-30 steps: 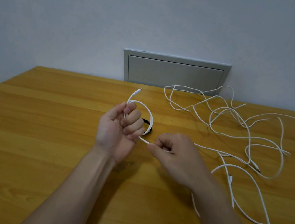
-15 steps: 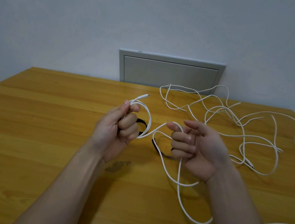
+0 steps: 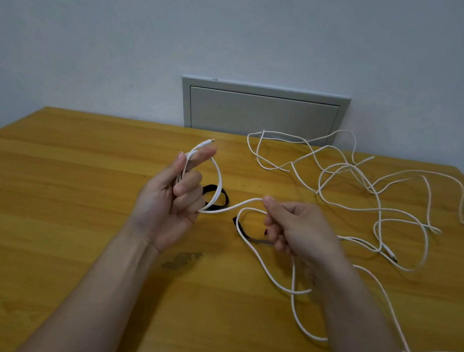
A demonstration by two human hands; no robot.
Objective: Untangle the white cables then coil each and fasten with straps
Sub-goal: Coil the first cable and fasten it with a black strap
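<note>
white cable [image 3: 218, 179] judged light, limp, springy; left hand [image 3: 172, 196] pinches its coil, right hand [image 3: 295, 232] grips slack; hold near the plug.

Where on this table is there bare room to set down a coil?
The left part of the table, from its left edge to the left hand, is bare. So is the near strip between the forearms. Crowded: tangled white cables cover the far right, the held white cable loops under the right hand, and black straps lie between the hands.
</note>
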